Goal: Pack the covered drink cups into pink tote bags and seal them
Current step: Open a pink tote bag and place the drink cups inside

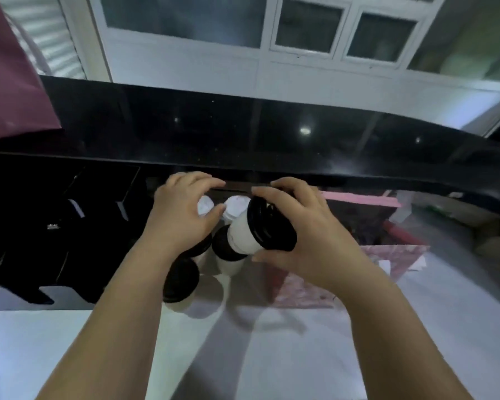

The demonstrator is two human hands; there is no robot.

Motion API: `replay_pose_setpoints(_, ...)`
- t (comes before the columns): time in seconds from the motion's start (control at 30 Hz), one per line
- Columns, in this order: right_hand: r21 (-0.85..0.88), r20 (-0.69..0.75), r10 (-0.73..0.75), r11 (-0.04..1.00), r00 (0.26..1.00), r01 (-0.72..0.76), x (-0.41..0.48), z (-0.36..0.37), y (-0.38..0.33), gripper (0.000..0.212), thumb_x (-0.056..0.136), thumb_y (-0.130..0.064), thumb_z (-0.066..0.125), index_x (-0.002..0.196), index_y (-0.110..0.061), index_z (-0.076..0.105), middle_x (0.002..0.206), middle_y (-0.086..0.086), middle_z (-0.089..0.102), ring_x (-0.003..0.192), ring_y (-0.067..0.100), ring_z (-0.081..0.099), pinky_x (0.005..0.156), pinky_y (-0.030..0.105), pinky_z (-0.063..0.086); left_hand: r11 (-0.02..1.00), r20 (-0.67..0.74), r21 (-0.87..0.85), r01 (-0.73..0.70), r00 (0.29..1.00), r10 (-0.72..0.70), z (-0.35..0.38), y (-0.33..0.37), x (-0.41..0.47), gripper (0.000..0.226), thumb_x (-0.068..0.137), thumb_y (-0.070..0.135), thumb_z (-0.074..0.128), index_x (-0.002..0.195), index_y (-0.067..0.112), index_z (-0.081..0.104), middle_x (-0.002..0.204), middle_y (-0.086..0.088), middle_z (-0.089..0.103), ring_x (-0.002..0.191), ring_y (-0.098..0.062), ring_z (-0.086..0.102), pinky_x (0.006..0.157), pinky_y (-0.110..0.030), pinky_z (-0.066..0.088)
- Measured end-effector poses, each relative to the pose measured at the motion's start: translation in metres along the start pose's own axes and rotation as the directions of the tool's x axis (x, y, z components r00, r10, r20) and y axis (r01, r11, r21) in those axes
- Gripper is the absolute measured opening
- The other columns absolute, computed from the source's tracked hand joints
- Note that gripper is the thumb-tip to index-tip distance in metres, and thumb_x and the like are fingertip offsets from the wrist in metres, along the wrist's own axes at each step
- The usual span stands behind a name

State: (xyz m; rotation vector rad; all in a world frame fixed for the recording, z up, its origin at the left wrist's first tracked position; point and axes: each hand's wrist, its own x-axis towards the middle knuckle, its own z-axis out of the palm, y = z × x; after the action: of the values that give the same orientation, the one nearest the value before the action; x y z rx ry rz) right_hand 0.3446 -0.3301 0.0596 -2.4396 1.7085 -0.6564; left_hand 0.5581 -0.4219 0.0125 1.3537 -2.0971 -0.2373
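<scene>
My right hand grips a white drink cup with a black lid, lifted and tilted so the lid faces me. My left hand hovers over a cluster of cups on the white table, fingers curled above a black-lidded cup that it mostly hides; whether it touches the cup I cannot tell. Two white cup tops show between my hands. Another black-lidded cup stands nearest me, and one more sits under the lifted cup. A pink tote bag stands open to the right of the cups.
A black glossy counter ledge runs across behind the cups. Black compartment racks fill the left side. A dark pink bag stands on the ledge at far left. The white tabletop lies near me.
</scene>
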Motion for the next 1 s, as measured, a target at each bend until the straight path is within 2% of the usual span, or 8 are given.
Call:
replay_pose_setpoints(0.2,0.042,-0.295,0.238,0.971,0.926,-0.236,-0.035,-0.064,0.048,0.084,0.064,-0.052,0.074,0.138,-0.048,0.035,0.125,-0.028,0.027,0.128,0.013,0.031,0.101,0.034,0.034,0.964,0.060,-0.189,-0.187,0.978,0.202,0.026,0.057,0.035,0.040,0.087,0.034,0.070,0.126,0.026,0.063,0.129,0.007,0.057,0.124,-0.019,0.044,0.102,-0.039,0.038)
replay_pose_setpoints(0.33,0.027,-0.328,0.371,0.923,0.869,-0.384,-0.052,-0.073,0.072,0.080,0.065,-0.044,0.079,0.135,-0.046,0.039,0.129,-0.021,0.031,0.127,0.013,0.030,0.100,0.034,0.036,0.902,0.134,-0.305,-0.304,0.924,0.357,0.054,0.097,0.039,0.030,0.087,0.027,0.070,0.116,0.022,0.071,0.118,0.007,0.065,0.114,-0.012,0.053,0.096,-0.029,0.041)
replay_pose_setpoints(0.43,0.004,-0.309,0.397,0.909,0.864,-0.416,-0.057,-0.069,0.083,0.078,0.066,-0.040,0.082,0.134,-0.042,0.043,0.134,-0.010,0.035,0.126,0.016,0.031,0.098,0.032,0.037,0.907,0.198,-0.232,-0.352,0.895,0.399,0.072,0.110,0.042,0.023,0.087,0.032,0.069,0.108,0.022,0.075,0.102,0.007,0.072,0.099,-0.015,0.063,0.091,-0.036,0.046)
replay_pose_setpoints(0.53,-0.005,-0.257,0.385,0.917,0.886,-0.400,-0.057,-0.058,0.093,0.080,0.066,-0.038,0.084,0.135,-0.039,0.044,0.134,-0.008,0.037,0.126,0.017,0.031,0.094,0.029,0.034,0.944,0.335,-0.040,-0.328,0.885,0.322,0.086,0.106,0.042,0.047,0.084,0.056,0.064,0.123,0.029,0.065,0.119,0.010,0.067,0.117,-0.013,0.055,0.105,-0.043,0.035)
replay_pose_setpoints(0.6,0.005,-0.211,0.377,0.923,0.902,-0.385,-0.055,-0.051,0.101,0.079,0.067,-0.038,0.084,0.135,-0.038,0.044,0.133,-0.008,0.038,0.124,0.017,0.032,0.093,0.029,0.034,0.965,0.404,-0.030,-0.259,0.880,0.249,0.089,0.101,0.037,0.074,0.075,0.069,0.063,0.138,0.031,0.052,0.143,0.007,0.052,0.137,-0.014,0.038,0.117,-0.048,0.020)
replay_pose_setpoints(0.7,-0.037,-0.083,0.350,0.934,0.933,-0.354,-0.047,-0.042,0.112,0.077,0.067,-0.041,0.082,0.133,-0.041,0.042,0.132,-0.010,0.038,0.122,0.018,0.033,0.094,0.033,0.039,0.972,0.480,-0.046,-0.229,0.848,0.222,0.091,0.099,0.030,0.109,0.064,0.075,0.064,0.154,0.034,0.019,0.164,0.002,0.013,0.150,-0.014,0.003,0.121,-0.051,0.000)
replay_pose_setpoints(0.83,-0.161,0.206,0.340,0.937,0.918,-0.311,-0.031,-0.022,0.125,0.082,0.064,-0.047,0.080,0.132,-0.045,0.035,0.128,-0.010,0.041,0.117,0.017,0.037,0.089,0.033,0.040,0.969,0.589,-0.008,-0.246,0.782,0.203,0.092,0.108,0.022,0.139,0.056,0.074,0.074,0.153,0.034,-0.016,0.160,0.004,-0.029,0.140,-0.010,-0.038,0.119,-0.054,-0.007)
replay_pose_setpoints(1.0,-0.351,0.387,0.469,0.871,0.794,-0.344,-0.021,0.005,0.148,0.089,0.068,-0.039,0.081,0.142,-0.032,0.032,0.142,0.005,0.037,0.123,0.033,0.041,0.098,0.046,0.045,0.951,0.603,-0.008,-0.310,0.757,0.252,0.092,0.121,0.004,0.155,0.045,0.079,0.076,0.149,0.032,-0.029,0.150,0.005,-0.047,0.132,-0.011,-0.050,0.115,-0.052,-0.015)
